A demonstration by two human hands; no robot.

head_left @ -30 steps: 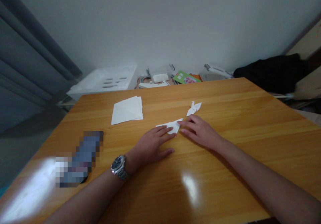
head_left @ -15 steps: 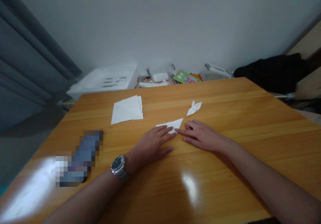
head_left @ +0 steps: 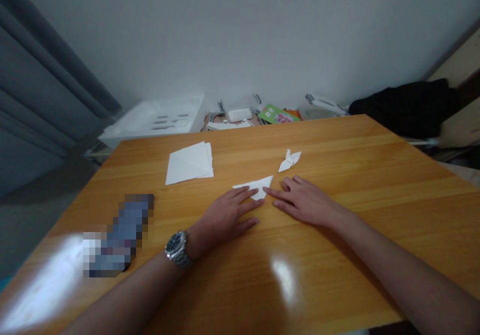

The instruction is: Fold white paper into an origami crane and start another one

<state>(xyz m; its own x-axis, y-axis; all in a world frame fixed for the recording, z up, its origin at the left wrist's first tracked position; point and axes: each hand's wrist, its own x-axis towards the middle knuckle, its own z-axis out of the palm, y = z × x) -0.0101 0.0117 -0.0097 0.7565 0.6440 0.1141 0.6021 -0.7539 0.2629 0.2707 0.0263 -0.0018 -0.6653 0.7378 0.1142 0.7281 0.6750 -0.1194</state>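
A small folded white paper (head_left: pixel 261 183) is being held flat on the wooden counter (head_left: pixel 356 165), around its middle, between the two hands. Its left part is being covered and pressed by the fingers of the left hand (head_left: pixel 226 216), whose grip is being held spread and flat, with nothing enclosed. Its right part is being touched by the extended index finger of the right hand (head_left: pixel 307 201), whose grip is being held loosely open, nothing being clasped. Just beyond the right hand, a folded paper bird (head_left: pixel 290 161) is being supported by the counter; farther left, overlapping paper sheets (head_left: pixel 189 162) are being borne. A metal watch (head_left: pixel 176 245) is being worn on the left wrist, and a pixelated dark object (head_left: pixel 127 230) is being carried near the counter's left edge. Beyond the far edge, a white tray (head_left: pixel 161 117), a green booklet (head_left: pixel 277 114) and black cloth (head_left: pixel 405 107) are being shown.
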